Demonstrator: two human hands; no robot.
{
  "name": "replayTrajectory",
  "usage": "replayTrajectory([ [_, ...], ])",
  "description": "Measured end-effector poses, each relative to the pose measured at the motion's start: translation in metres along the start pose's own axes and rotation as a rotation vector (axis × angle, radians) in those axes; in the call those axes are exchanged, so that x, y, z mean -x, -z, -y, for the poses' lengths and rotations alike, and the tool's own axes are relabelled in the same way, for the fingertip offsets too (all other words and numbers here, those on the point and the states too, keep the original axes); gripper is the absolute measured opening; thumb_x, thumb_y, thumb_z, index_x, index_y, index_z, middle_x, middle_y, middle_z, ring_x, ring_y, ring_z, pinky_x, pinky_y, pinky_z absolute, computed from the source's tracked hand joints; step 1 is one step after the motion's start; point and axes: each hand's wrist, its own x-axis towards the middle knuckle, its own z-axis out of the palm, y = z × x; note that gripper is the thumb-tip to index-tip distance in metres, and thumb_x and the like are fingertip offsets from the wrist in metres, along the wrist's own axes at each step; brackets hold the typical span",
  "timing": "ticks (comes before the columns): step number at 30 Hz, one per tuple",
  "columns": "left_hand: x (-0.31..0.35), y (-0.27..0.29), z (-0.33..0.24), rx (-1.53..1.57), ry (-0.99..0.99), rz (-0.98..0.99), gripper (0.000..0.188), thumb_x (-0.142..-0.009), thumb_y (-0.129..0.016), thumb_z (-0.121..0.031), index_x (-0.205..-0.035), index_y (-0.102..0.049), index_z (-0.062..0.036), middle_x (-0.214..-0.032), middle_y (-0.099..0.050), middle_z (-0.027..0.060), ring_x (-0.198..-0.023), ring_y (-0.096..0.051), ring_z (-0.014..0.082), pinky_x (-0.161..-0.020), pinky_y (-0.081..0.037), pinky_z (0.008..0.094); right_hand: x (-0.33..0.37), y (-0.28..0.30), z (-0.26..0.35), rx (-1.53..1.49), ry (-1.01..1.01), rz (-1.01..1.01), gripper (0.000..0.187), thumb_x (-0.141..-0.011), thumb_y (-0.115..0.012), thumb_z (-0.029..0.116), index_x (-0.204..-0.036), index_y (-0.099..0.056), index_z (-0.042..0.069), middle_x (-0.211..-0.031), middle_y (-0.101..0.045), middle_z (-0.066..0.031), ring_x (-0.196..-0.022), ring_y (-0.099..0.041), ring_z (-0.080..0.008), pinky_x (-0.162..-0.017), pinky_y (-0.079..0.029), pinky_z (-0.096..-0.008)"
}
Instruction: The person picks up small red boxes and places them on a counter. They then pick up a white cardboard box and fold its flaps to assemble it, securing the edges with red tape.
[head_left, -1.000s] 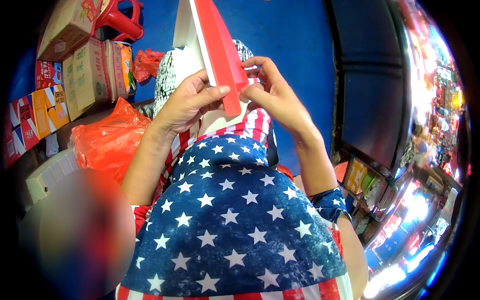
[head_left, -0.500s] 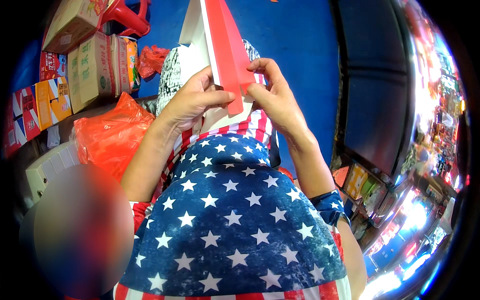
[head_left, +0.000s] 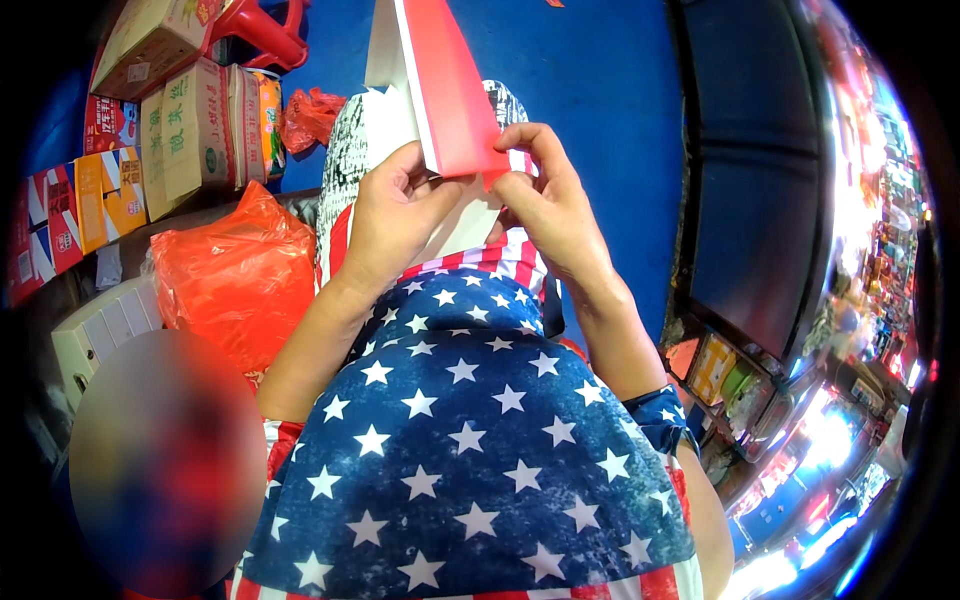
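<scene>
A piece of folded red-and-white cardboard (head_left: 452, 95) stands over my lap, its red face turned to the right and its pale panels to the left. At its near end, my left hand (head_left: 398, 215) grips the lower left corner with fingers curled; the fingertips are partly hidden behind the board. My right hand (head_left: 550, 205) pinches the near right edge between thumb and bent forefinger. Between the hands, a white panel (head_left: 465, 222) slopes down toward my striped shirt hem. The flap at the near end is mostly hidden by my fingers.
To the left lie a red plastic bag (head_left: 235, 280), a grey-white plastic case (head_left: 105, 335) and stacked cardboard cartons (head_left: 195, 130). A red stool (head_left: 262, 30) stands behind them on the blue floor (head_left: 600, 80). A dark panelled surface (head_left: 755, 230) runs along the right.
The narrow red flap that stuck out toward me is now bent out of sight at the near end. My left thumb has come off its face and lower, beneath the edge.
</scene>
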Motion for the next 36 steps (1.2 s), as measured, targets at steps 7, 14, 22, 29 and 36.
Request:
replayTrajectory([
  [7,0.020,-0.002,0.044,0.317,-0.084,-0.043,0.031,-0.092,-0.058,0.007,-0.123,-0.059,0.0068,-0.117,-0.068,0.0153,-0.107,-0.067,0.0171,-0.095,-0.053,0.0295,0.013,0.017,-0.012,-0.004,0.093,0.136,0.042,-0.088,-0.074,0.015,-0.127,-0.059,0.004,-0.129,-0.054,-0.0128,-0.096,-0.064,-0.0158,-0.083,-0.056,-0.0292],
  [14,0.021,-0.006,0.043,0.371,-0.119,0.107,0.033,-0.099,-0.048,-0.006,-0.129,-0.054,0.0071,-0.123,-0.065,0.0182,-0.113,-0.066,0.0211,-0.099,-0.053,0.0327,0.013,0.035,-0.027,0.229,0.283,0.194,0.049,-0.084,-0.083,0.015,-0.126,-0.061,0.005,-0.150,-0.040,-0.0162,-0.112,-0.063,-0.0228,-0.096,-0.056,-0.0337],
  [22,0.015,-0.007,0.045,0.313,-0.157,0.194,0.028,-0.097,-0.050,-0.007,-0.123,-0.055,0.0040,-0.121,-0.064,0.0143,-0.118,-0.061,0.0204,-0.107,-0.045,0.0336,0.003,0.032,-0.044,0.123,0.308,0.017,0.034,-0.086,-0.080,0.010,-0.111,-0.057,0.003,-0.131,-0.053,-0.0124,-0.102,-0.062,-0.0156,-0.083,-0.055,-0.0279],
  [29,0.001,-0.015,0.044,0.042,-0.119,0.192,0.016,-0.095,-0.064,-0.010,-0.107,-0.064,-0.0003,-0.097,-0.064,0.0024,-0.091,-0.058,0.0088,-0.083,-0.048,0.0251,-0.002,0.037,-0.041,0.277,0.292,-0.158,0.042,-0.083,-0.084,0.015,-0.112,-0.056,0.004,-0.100,-0.059,-0.0034,-0.077,-0.052,-0.0063,-0.064,-0.047,-0.0239],
  [36,-0.005,-0.015,0.028,-0.221,-0.171,0.189,0.018,-0.099,-0.063,-0.013,-0.103,-0.066,0.0043,-0.089,-0.063,0.0063,-0.082,-0.058,0.0109,-0.076,-0.048,0.0259,-0.013,0.059,-0.030,0.666,0.472,-0.081,0.040,-0.079,-0.085,0.017,-0.109,-0.061,0.006,-0.115,-0.059,-0.0066,-0.101,-0.061,-0.0168,-0.080,-0.056,-0.0285],
])
